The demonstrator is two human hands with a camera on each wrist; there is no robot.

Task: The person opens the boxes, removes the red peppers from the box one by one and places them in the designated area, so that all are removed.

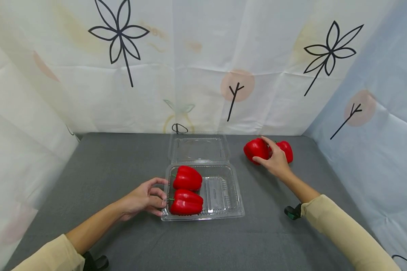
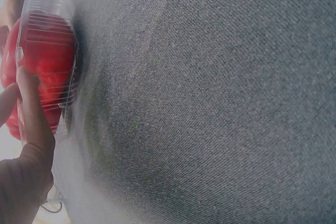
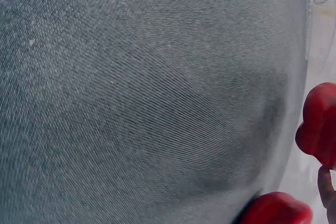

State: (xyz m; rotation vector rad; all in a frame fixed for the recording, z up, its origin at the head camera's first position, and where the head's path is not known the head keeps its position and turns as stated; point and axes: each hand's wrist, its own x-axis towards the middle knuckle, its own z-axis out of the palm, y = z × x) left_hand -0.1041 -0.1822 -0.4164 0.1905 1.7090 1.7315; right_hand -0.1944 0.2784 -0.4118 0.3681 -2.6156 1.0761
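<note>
A clear plastic clamshell container (image 1: 218,195) lies with its lid (image 1: 199,148) folded back. Two red bell peppers (image 1: 187,178) (image 1: 187,202) lie side by side in its left half, stems toward the left. My left hand (image 1: 145,199) holds the container's left rim; in the left wrist view the thumb and a finger meet at that edge. Over to the right, my right hand (image 1: 274,160) grips another red bell pepper (image 1: 255,149) between thumb and fingers. The right wrist view has this pepper (image 3: 321,124) raised off the cloth. Partly behind the hand, one more bell pepper (image 1: 286,150) rests on the table.
Grey cloth covers the table (image 1: 129,162). A patterned white curtain (image 1: 196,67) hangs along the back edge, with further sheets at both sides. Dark wrist straps (image 1: 293,211) sit at the ends of the beige sleeves.
</note>
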